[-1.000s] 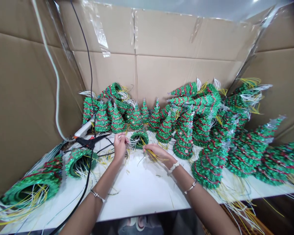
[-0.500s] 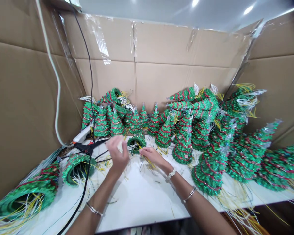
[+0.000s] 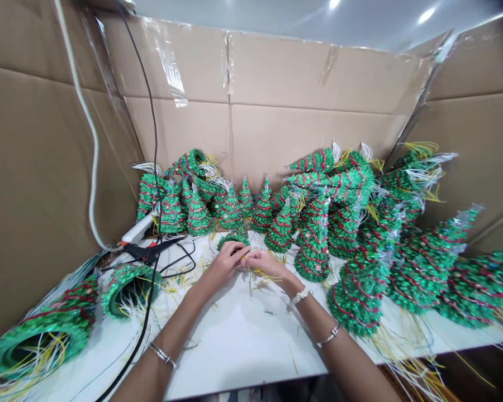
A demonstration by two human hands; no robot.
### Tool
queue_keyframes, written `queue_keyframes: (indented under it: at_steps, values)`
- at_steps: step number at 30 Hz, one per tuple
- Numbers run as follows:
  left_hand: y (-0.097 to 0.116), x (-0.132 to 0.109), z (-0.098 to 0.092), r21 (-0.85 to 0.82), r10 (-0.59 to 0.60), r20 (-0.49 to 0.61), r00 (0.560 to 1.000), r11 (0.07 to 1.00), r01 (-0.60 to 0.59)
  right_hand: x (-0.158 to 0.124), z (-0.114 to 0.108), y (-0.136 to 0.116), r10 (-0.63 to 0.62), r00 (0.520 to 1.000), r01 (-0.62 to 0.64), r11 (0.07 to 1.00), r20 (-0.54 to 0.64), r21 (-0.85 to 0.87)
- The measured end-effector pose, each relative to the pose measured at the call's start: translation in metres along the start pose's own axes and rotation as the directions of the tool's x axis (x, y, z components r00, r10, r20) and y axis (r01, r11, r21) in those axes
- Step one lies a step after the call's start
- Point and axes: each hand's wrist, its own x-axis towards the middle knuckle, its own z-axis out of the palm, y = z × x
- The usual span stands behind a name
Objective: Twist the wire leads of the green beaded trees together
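Sm. grn. tree (image 3: 233,235) on its side on wht. table (image 3: 255,340), partly hidden, yel. wires (image 3: 268,275) in frt.

small tree (image 3: 233,235): part-hidden behind left grip (image 3: 227,259) | far-right tree (image 3: 484,287): cut off | yellow wires (image 3: 265,274): too fine to count

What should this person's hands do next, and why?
Perhaps the left hand should steady the yellow wires beside the right hand: the two hands meet just in front of a green tree, and the wires trail loosely from the right hand's pinch.
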Motion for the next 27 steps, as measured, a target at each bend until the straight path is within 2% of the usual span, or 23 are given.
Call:
queue_keyframes:
  at_steps: [3,6,9,11,13,14,17,18,19,21,23,27]
  values:
    - [-0.007,-0.001,-0.001,0.072,0.025,-0.055,0.998,0.997,-0.021,-0.006,-0.004,-0.003,-0.020,0.999,0.021,0.999,0.035,-0.039]
    - [-0.008,-0.002,-0.004,0.063,-0.003,-0.046,0.999,0.998,0.005,-0.011,-0.005,-0.005,-0.003,0.996,0.005,1.000,0.095,-0.026]
    - [-0.004,-0.002,-0.006,-0.061,-0.107,-0.053,0.993,0.993,0.103,-0.014,-0.003,-0.008,-0.044,0.987,0.036,0.998,0.156,0.053]
    - [-0.001,-0.002,-0.007,-0.160,-0.215,-0.108,0.971,0.967,0.197,-0.014,-0.001,-0.010,-0.090,0.982,0.067,0.988,0.163,0.142]
    - [0.000,0.000,-0.006,-0.258,-0.350,-0.202,0.915,0.920,0.295,-0.011,0.001,-0.009,-0.129,0.985,0.104,0.973,0.112,0.204]
    - [0.000,0.000,-0.006,-0.309,-0.434,-0.245,0.867,0.882,0.354,-0.010,0.002,-0.008,-0.142,0.987,0.124,0.968,0.069,0.216]
    - [-0.004,0.003,-0.005,-0.503,-0.688,-0.284,0.668,0.700,0.507,-0.005,0.007,-0.002,-0.165,0.985,0.171,0.963,-0.046,0.208]
    - [-0.005,0.003,-0.006,-0.562,-0.743,-0.270,0.612,0.638,0.527,-0.003,0.009,0.000,-0.175,0.982,0.186,0.962,-0.074,0.200]
    - [-0.006,0.004,-0.006,-0.608,-0.778,-0.257,0.574,0.592,0.529,-0.001,0.011,0.002,-0.191,0.976,0.207,0.960,-0.100,0.191]
    - [-0.008,0.004,-0.007,-0.662,-0.802,-0.259,0.538,0.553,0.506,0.004,0.018,0.004,-0.230,0.962,0.254,0.952,-0.148,0.173]
    - [-0.010,0.004,-0.008,-0.684,-0.804,-0.279,0.525,0.550,0.479,0.011,0.028,0.004,-0.271,0.946,0.299,0.941,-0.179,0.159]
    - [-0.014,0.003,-0.008,-0.693,-0.776,-0.330,0.537,0.586,0.420,0.034,0.048,0.001,-0.355,0.921,0.368,0.928,-0.161,0.063]
